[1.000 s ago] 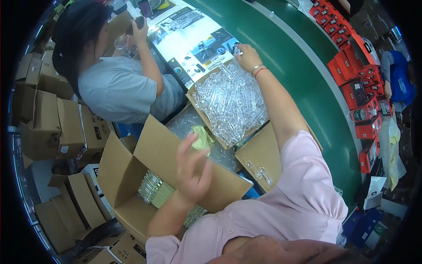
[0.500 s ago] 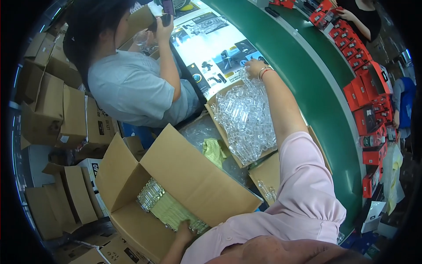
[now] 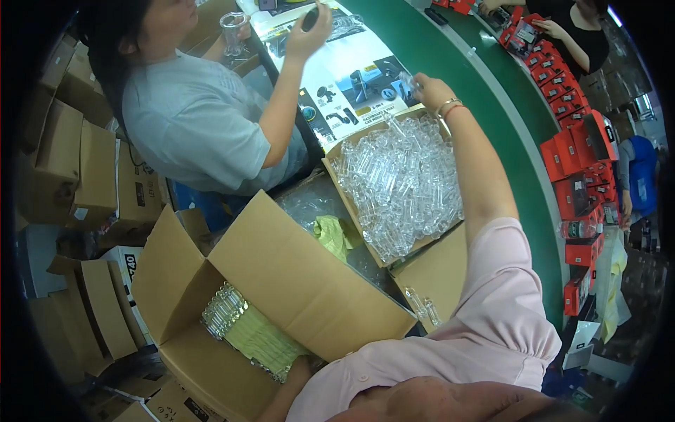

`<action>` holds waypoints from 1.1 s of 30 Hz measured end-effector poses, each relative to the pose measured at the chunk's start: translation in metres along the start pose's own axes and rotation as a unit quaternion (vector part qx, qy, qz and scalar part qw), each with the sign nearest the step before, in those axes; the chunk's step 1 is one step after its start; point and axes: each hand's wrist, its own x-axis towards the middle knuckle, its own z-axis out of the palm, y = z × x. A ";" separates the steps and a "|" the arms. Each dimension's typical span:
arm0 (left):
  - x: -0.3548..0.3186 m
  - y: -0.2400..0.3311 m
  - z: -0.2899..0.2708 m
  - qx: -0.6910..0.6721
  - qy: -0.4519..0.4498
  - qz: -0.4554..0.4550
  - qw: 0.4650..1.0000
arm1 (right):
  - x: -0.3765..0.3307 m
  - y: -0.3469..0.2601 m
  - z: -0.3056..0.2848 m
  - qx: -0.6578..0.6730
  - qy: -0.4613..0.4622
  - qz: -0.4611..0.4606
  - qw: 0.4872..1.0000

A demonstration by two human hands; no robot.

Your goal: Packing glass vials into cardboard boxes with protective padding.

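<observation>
My right hand (image 3: 434,93) reaches past the far end of a shallow cardboard box (image 3: 360,224) heaped with clear plastic pieces (image 3: 397,186). Between its closed fingers is a small clear plastic piece (image 3: 408,80), held above the printed sheet (image 3: 358,77). My left hand (image 3: 301,367) is down inside a deep open carton (image 3: 211,352) at the lower left, its fingers mostly hidden. Beside it lie yellow-green wrapping (image 3: 264,341) and a tight row of clear pieces (image 3: 226,309).
A co-worker in a grey shirt (image 3: 190,126) stands at the left, holding a clear cup-like part (image 3: 234,32) and a dark object. A green conveyor belt (image 3: 492,141) curves along the right, with red boxes (image 3: 562,155) beyond it. Loose clear pieces (image 3: 424,308) lie in another carton.
My right hand has lifted a little and moved right, and the clear piece now shows in it. My left hand has slipped further out of sight. The co-worker's raised hand has shifted right.
</observation>
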 end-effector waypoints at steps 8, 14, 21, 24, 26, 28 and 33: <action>0.006 0.046 -0.028 -0.110 -0.173 -0.055 0.977 | -0.060 0.005 -0.020 -0.127 -0.183 -0.012 0.975; 0.007 0.034 -0.014 -0.098 -0.166 -0.019 0.981 | -0.068 -0.008 -0.027 -0.120 -0.187 -0.012 0.975; 0.022 0.043 0.013 -0.098 -0.170 0.042 0.980 | -0.083 -0.006 -0.039 -0.108 -0.070 -0.029 0.991; 0.015 0.022 0.019 -0.103 -0.164 0.056 0.979 | -0.101 -0.017 -0.050 -0.041 -0.030 -0.041 0.998; 0.020 0.025 0.020 -0.105 -0.153 0.068 0.980 | -0.124 -0.028 -0.058 -0.005 0.005 -0.073 0.997; 0.025 0.037 0.021 -0.109 -0.133 0.076 0.982 | -0.152 -0.044 -0.066 0.040 0.027 -0.115 0.992; 0.044 0.049 0.020 -0.100 -0.095 0.106 0.985 | -0.242 -0.075 -0.090 0.121 0.082 -0.180 0.973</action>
